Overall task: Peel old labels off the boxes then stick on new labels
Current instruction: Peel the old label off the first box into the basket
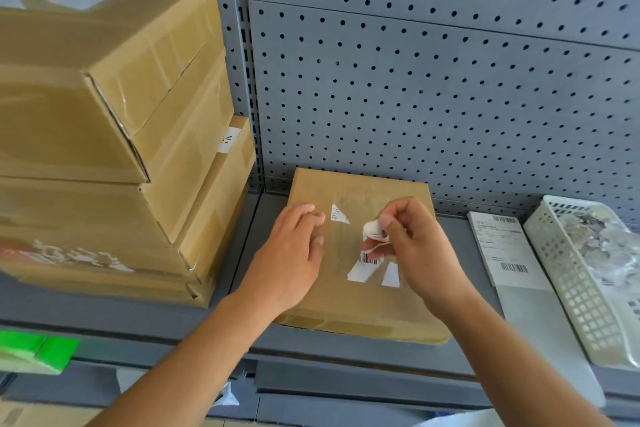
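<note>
Left hand (294, 253): pressed flat, fingers straight, on the box (346, 305).
Right hand (412, 246): a crumpled label strip (373, 230) is pinched over the box.
Label scraps (360, 270): stuck to the box between the hands.
Label sheet (502, 246): laid beside the right hand, on the shelf (259, 218).

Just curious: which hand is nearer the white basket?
Right. The right hand, pinching a label scrap, is left of the basket, over the flat box; the left hand rests further left.

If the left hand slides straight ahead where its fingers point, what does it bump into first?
Probably the small triangular label scrap on the flat box, just ahead of the left hand.
</note>
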